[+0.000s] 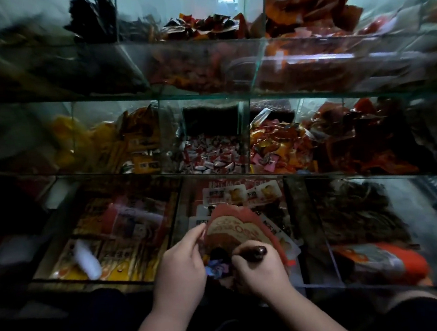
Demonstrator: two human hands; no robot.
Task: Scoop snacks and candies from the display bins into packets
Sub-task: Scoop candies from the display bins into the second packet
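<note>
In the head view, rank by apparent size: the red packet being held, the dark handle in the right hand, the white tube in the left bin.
1. red packet
2. white tube, blurred
3. dark handle, partly hidden by the right hand

Red packet (pixel 235 231) mouth-open above bottom middle glass bin (pixel 231 191) of white-wrapped snacks (pixel 266 191).

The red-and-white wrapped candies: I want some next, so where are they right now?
In the head view, the red-and-white wrapped candies fill the middle-shelf glass bin at centre, directly above the red packet, between the yellow snack packs and orange-wrapped sweets.
</note>
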